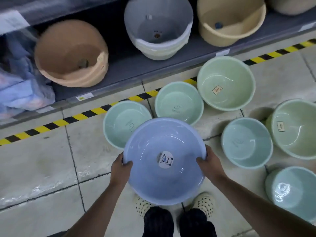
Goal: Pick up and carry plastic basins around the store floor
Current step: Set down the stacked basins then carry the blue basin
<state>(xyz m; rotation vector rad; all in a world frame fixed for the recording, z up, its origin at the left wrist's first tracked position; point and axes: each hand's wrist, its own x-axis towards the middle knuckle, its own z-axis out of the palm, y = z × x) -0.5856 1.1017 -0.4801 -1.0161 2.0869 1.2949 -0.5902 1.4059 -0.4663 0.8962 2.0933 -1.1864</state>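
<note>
Both hands hold a blue basin (153, 182) off the floor, level and open side up, directly above the person's spotted shoes (205, 202). The left hand (122, 165) grips the rim on the left side, thumb hooked over the edge into the bowl and fingers curled underneath. The right hand (207, 164) clamps the opposite rim the same way. A round panda sticker (165, 159) sits on the inside bottom of the basin.

Six more basins stand upright on the tiled floor (42, 159). A teal basin (125, 124) lies just beyond the held one and is partly covered by it, with a second teal basin (178, 102) close on its right. A larger pale green basin (225, 82) sits further right, near the striped tape (85, 115). Along the right side are another teal basin (247, 142), a pale green basin (295, 129) with a label inside, and a teal basin (294, 190) nearest the person.

Beyond the yellow-and-black tape, a low grey shelf (136, 65) carries a brown tub (71, 53), a stack of pale grey tubs (158, 28) and a beige tub (230, 21). Blurred plastic-wrapped packages (20, 82) fill the shelf's left end.
</note>
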